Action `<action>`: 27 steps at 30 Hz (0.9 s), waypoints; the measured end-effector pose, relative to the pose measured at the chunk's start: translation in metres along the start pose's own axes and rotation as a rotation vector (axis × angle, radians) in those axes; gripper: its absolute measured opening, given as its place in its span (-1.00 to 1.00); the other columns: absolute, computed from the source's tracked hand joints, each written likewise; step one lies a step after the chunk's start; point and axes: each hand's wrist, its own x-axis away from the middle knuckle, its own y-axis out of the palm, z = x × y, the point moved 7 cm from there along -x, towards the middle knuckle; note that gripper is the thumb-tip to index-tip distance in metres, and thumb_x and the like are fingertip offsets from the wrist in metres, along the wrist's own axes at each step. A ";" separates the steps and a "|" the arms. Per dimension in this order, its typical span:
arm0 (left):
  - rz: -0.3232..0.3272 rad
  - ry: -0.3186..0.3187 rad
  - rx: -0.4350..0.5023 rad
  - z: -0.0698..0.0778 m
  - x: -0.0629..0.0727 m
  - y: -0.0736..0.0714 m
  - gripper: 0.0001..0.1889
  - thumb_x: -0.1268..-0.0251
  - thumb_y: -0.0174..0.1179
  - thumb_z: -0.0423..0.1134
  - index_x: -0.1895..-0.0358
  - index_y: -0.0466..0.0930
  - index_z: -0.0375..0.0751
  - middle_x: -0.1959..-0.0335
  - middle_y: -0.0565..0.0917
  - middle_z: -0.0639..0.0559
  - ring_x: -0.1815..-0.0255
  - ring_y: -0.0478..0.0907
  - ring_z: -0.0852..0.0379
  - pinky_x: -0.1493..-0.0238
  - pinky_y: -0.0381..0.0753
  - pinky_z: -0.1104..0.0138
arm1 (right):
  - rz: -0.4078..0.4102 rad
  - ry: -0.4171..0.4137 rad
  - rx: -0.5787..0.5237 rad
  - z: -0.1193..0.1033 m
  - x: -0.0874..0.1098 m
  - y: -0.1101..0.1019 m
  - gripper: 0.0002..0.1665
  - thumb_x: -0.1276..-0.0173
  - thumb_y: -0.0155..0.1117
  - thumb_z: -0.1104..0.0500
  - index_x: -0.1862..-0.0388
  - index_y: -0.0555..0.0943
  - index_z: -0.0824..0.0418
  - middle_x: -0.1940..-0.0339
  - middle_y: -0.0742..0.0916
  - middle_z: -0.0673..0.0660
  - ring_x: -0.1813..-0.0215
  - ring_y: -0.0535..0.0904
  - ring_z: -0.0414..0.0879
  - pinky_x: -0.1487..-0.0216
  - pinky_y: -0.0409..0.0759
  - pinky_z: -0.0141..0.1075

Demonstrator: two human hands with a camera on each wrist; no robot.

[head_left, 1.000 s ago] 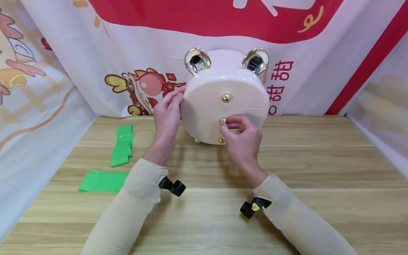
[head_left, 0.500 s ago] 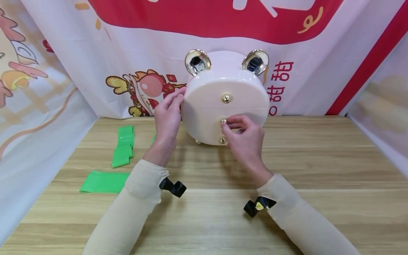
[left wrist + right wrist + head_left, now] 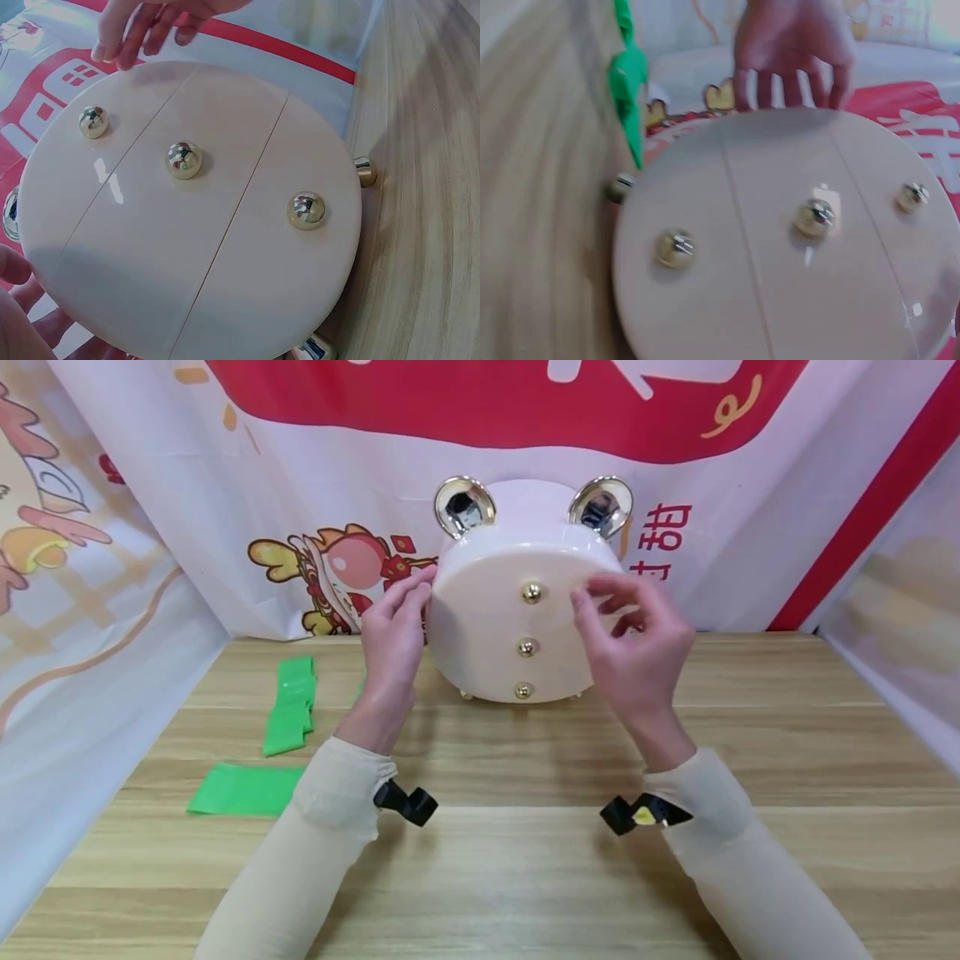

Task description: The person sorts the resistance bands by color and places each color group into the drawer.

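A glossy cream round drawer box (image 3: pixel 480 627) stands on short gold feet at the back of the table. Three drawer fronts, each with a round gold knob, lie flush: the upper knob (image 3: pixel 532 592), middle knob (image 3: pixel 527 647) and lower knob (image 3: pixel 523 691). My left hand (image 3: pixel 393 639) rests with extended fingers against the box's left side, as the right wrist view also shows. In front of the box's upper right edge hovers my right hand (image 3: pixel 637 652), fingers loosely bent and holding nothing. The left wrist view shows its fingers hanging past the rim.
Two shiny gold ears, left ear (image 3: pixel 465 507) and right ear (image 3: pixel 601 507), stick up from the box. Green strips, one folded (image 3: pixel 288 710) and one flat (image 3: pixel 243 789), lie on the wooden table (image 3: pixel 495 877) at left. A printed cloth (image 3: pixel 360 468) hangs close behind.
My right hand has let go of the middle knob and moved up and to the right. The left hand stays at the box's side. The thin seam under the top drawer is less visible.
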 end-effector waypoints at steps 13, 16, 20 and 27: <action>0.112 0.014 -0.003 -0.001 0.011 -0.007 -0.78 -0.61 0.21 -0.09 -0.15 0.76 0.14 -0.16 0.74 0.09 -0.19 0.62 0.17 -0.31 0.65 0.20 | -0.154 0.195 -0.187 0.054 -0.036 -0.003 -0.53 -0.43 0.46 0.13 -0.30 0.73 0.03 -0.29 0.73 -0.01 -0.24 0.60 -0.11 0.01 0.63 -0.44; 0.157 0.050 -0.026 -0.005 0.022 -0.011 -0.78 -0.58 0.24 -0.11 -0.17 0.70 0.10 -0.16 0.71 0.07 -0.17 0.60 0.14 -0.27 0.66 0.20 | -0.223 0.229 -0.192 0.060 -0.035 0.002 -0.52 -0.47 0.43 0.10 -0.35 0.71 -0.02 -0.38 0.68 -0.01 -0.29 0.57 -0.12 -0.05 0.65 -0.44; 0.202 0.098 -0.067 -0.015 0.044 -0.013 -0.74 -0.52 0.31 -0.12 -0.18 0.62 0.04 -0.17 0.67 0.09 -0.12 0.57 0.11 -0.14 0.67 0.21 | -0.266 0.238 -0.192 0.062 -0.034 0.006 -0.53 -0.50 0.40 0.09 -0.36 0.70 -0.04 -0.43 0.64 -0.02 -0.35 0.52 -0.15 -0.06 0.63 -0.44; 0.081 0.020 -0.132 -0.050 0.078 0.010 -0.70 -0.40 0.39 -0.25 -0.13 0.61 -0.05 -0.06 0.70 0.06 -0.04 0.63 0.07 -0.03 0.71 0.20 | -0.284 0.273 -0.168 0.066 -0.033 0.006 -0.53 -0.51 0.39 0.04 -0.37 0.69 -0.11 -0.49 0.61 -0.06 -0.42 0.46 -0.18 -0.01 0.57 -0.41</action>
